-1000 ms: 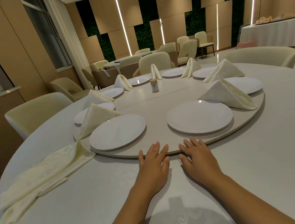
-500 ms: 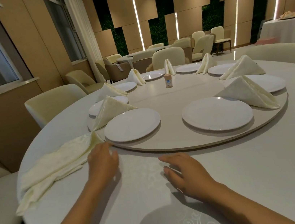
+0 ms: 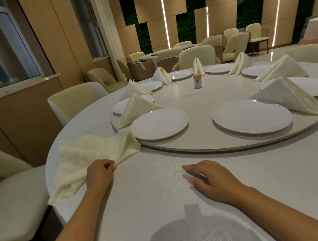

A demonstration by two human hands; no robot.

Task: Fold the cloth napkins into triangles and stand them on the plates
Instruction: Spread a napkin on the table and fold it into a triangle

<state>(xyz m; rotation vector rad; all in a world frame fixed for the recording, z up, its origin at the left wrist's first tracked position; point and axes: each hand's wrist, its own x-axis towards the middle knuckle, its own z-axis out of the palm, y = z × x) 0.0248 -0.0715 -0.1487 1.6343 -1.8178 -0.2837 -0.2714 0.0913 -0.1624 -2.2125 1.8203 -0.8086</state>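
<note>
The right hand (image 3: 211, 180) is laid flat, fingers relaxed, near the table (image 3: 165, 201) front edge. An unfolded napkin (image 3: 89, 156) at the left edge is pinched by the left hand (image 3: 99, 172). Two bare plates (image 3: 159, 123) are set beyond, on the turntable (image 3: 208, 142) front rim.

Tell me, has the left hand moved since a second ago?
Yes. The left hand went left from the turntable edge to grip the loose napkin.

The napkin (image 3: 89, 156) is pale cream with a faint woven pattern. The plates (image 3: 159, 123) are plain white. The desk (image 3: 284, 174) cloth is white with a swirly pattern. The little bottle (image 3: 197, 80) is tan with a blue label.
</note>
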